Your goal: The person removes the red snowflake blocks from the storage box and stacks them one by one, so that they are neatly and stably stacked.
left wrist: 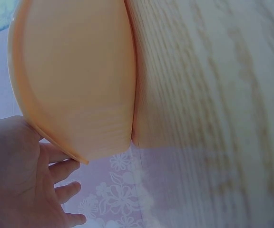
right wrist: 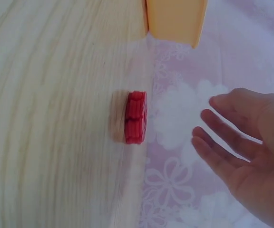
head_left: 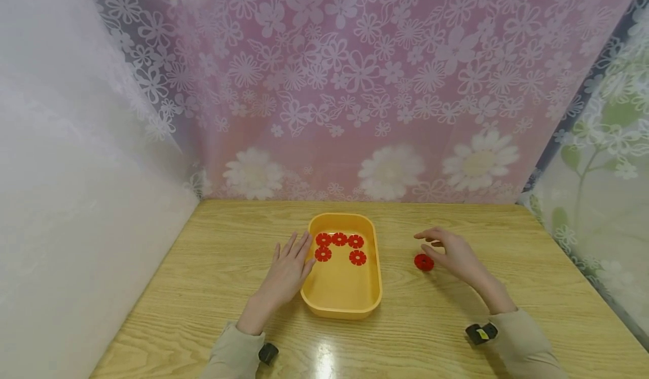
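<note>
My left hand (head_left: 290, 273) rests with fairly straight fingers along the left rim of a yellow plastic tray (head_left: 341, 313). In the left wrist view, the fingers (left wrist: 65, 170) spread beside the tray's rim (left wrist: 56, 142). Inside the tray lie several red snowflake-shaped building discs (head_left: 357, 258), spaced apart in an arch. My right hand (head_left: 453, 255) hovers just above and beside a small stack of red discs (head_left: 423, 262) on the table. From the right wrist view, the stack (right wrist: 136, 118) stands apart from the loosely bent fingers, and nothing is between them.
The wood-grain table (head_left: 228, 244) carries the tray near its middle, with the disc stack to the tray's right. A pink flowered curtain (head_left: 355, 86) hangs along the back edge, and pale sheets close off the left and right sides.
</note>
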Tool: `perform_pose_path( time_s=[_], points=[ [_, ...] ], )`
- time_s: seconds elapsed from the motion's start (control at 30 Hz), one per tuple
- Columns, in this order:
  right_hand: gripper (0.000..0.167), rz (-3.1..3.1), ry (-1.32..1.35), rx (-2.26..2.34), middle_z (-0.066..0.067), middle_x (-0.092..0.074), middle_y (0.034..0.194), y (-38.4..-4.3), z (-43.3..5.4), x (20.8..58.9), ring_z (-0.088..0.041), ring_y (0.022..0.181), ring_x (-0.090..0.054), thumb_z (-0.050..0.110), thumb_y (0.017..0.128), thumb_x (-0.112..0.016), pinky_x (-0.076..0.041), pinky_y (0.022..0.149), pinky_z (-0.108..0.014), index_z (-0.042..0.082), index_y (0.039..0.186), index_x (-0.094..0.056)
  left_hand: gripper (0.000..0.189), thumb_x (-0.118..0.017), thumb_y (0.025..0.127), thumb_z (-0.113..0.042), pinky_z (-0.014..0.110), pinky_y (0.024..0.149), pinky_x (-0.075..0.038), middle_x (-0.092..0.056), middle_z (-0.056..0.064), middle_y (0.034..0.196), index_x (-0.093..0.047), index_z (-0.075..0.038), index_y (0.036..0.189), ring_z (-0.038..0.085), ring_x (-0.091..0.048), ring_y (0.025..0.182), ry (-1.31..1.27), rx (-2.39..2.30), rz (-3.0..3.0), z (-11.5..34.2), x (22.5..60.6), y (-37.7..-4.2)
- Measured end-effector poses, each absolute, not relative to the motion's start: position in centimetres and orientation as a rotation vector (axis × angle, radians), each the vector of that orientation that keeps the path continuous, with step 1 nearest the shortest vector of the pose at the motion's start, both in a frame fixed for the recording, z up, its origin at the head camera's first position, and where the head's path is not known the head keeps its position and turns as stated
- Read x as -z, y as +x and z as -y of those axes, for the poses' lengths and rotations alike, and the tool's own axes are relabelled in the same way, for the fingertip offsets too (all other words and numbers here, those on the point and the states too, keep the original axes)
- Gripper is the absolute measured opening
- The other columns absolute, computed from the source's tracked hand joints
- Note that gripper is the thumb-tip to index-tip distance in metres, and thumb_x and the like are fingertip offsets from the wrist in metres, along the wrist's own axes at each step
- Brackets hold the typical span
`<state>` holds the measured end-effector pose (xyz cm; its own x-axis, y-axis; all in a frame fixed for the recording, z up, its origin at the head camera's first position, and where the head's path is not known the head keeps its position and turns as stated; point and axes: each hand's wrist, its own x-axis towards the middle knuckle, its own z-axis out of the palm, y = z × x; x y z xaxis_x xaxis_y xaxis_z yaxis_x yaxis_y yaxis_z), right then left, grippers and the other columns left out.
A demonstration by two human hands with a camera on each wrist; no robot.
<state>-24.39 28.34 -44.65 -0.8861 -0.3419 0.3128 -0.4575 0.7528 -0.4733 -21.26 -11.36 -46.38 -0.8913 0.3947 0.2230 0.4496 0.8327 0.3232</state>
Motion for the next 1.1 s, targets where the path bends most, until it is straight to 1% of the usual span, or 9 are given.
perform_pose_path(
  time_s=[0.1, 0.23, 0.43, 0.57, 0.77, 0.93, 1.1],
  points=[
    [0.031, 2.7, 0.63, -0.831, -0.017, -0.067, 0.115, -24.5, -28.0, 44.6, -0.04, 0.103, -0.067, 0.006, 0.096, -0.07, -0.056, 0.088, -0.054, 0.005, 0.126, -0.069, 0.058, -0.048, 0.109, -0.029, 0.066, 0.119, -0.015, -0.03, 0.014, 0.165, -0.033, -0.003, 0.158, 0.037, -0.019, 0.154, -0.662, 0.568, 2.865, 11.4, 46.3, -21.2],
    [0.035, 2.643, 0.661, -0.85, -0.017, -0.068, 0.115, -24.9, -26.9, 44.5, -0.039, 0.105, -0.067, 0.005, 0.095, -0.07, -0.057, 0.088, -0.052, 0.004, 0.129, -0.068, 0.058, -0.05, 0.108, -0.028, 0.067, 0.119, -0.015, -0.03, 0.014, 0.164, -0.033, -0.002, 0.158, 0.037, -0.019, 0.154, -0.663, 0.574, 2.86, 11.4, 46.3, -21.2],
    [0.04, 2.614, 0.738, -0.918, -0.018, -0.066, 0.123, -25.7, -24.5, 43.9, -0.038, 0.108, -0.066, 0.004, 0.094, -0.072, -0.056, 0.091, -0.052, 0.004, 0.133, -0.065, 0.059, -0.049, 0.108, -0.029, 0.067, 0.119, -0.016, -0.03, 0.014, 0.164, -0.033, -0.002, 0.158, 0.037, -0.019, 0.153, -0.673, 0.559, 2.854, 11.5, 46.4, -21.1],
    [0.041, 2.603, 0.78, -0.953, -0.018, -0.067, 0.124, -26.2, -22.6, 43.2, -0.037, 0.11, -0.067, 0.006, 0.093, -0.073, -0.056, 0.092, -0.05, 0.005, 0.133, -0.065, 0.059, -0.049, 0.108, -0.029, 0.067, 0.118, -0.017, -0.03, 0.014, 0.164, -0.033, -0.002, 0.158, 0.038, -0.019, 0.153, -0.676, 0.553, 2.851, 11.5, 46.5, -21.1],
    [0.042, 2.533, 0.909, -1.005, -0.017, -0.068, 0.125, -27.3, -20.3, 42.9, -0.037, 0.112, -0.066, 0.004, 0.091, -0.075, -0.058, 0.09, -0.046, 0.002, 0.131, -0.066, 0.059, -0.046, 0.109, -0.032, 0.067, 0.119, -0.017, -0.03, 0.014, 0.164, -0.033, -0.002, 0.158, 0.038, -0.02, 0.153, -0.673, 0.546, 2.847, 11.5, 46.5, -21.0],
    [0.043, 2.543, 0.993, -1.054, -0.017, -0.067, 0.129, -28.0, -18.8, 43.1, -0.037, 0.115, -0.064, 0.004, 0.09, -0.075, -0.057, 0.092, -0.046, 0.002, 0.132, -0.065, 0.058, -0.046, 0.109, -0.032, 0.068, 0.118, -0.019, -0.031, 0.015, 0.164, -0.033, -0.001, 0.157, 0.039, -0.021, 0.153, -0.679, 0.548, 2.84, 11.4, 46.4, -21.0],
    [0.043, 2.603, 1.07, -1.058, -0.017, -0.066, 0.129, -28.6, -17.5, 43.0, -0.037, 0.115, -0.064, 0.004, 0.09, -0.076, -0.057, 0.093, -0.046, 0.001, 0.132, -0.065, 0.058, -0.046, 0.109, -0.031, 0.068, 0.117, -0.019, -0.031, 0.015, 0.163, -0.034, -0.001, 0.157, 0.04, -0.021, 0.152, -0.679, 0.549, 2.838, 11.4, 46.3, -21.0]
  ],
)
